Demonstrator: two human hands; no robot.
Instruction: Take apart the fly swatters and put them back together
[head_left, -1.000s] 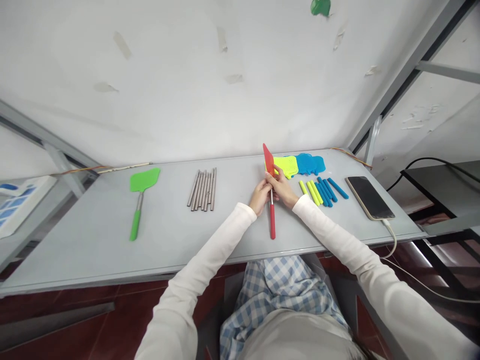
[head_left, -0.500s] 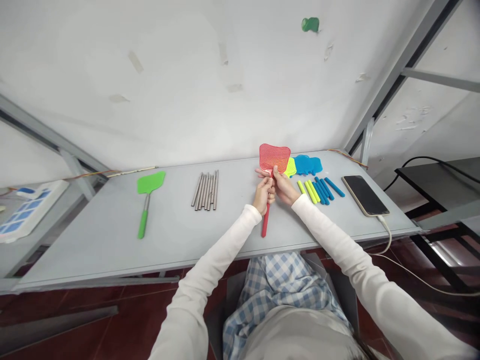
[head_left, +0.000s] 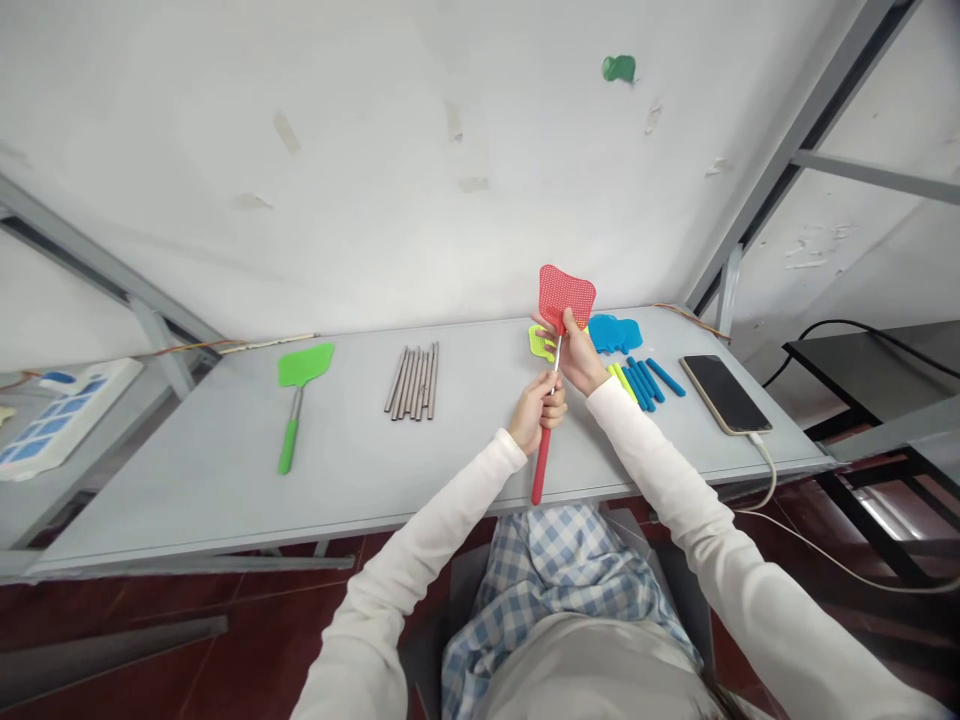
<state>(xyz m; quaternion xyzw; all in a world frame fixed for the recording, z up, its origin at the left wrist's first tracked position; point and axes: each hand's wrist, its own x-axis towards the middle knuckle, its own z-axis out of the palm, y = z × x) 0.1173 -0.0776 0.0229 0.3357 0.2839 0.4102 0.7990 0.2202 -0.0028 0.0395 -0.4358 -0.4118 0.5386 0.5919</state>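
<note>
A red fly swatter [head_left: 568,292] is held up over the table in both hands, its perforated head toward the wall. My left hand [head_left: 537,412] is closed around the top of its red handle and the lower metal rod. My right hand [head_left: 579,350] pinches the base of the head, thumb on the front. Bare silver rod shows between my two hands. Behind them lie a yellow swatter head [head_left: 541,343], partly hidden, and blue swatter heads [head_left: 616,333]. Yellow handles [head_left: 622,381] and several blue handles [head_left: 649,382] are beside my right wrist.
Several metal rods [head_left: 413,382] lie in a group left of my hands. Farther left is a green fly swatter [head_left: 291,405]. A phone [head_left: 725,393] with a white cable [head_left: 766,465] lies at the right end of the grey table [head_left: 217,440]. The wall stands behind.
My hands have moved apart along the swatter, and the silver rod now shows between them. The handle has shifted toward me; the head is slightly higher and to the right.
</note>
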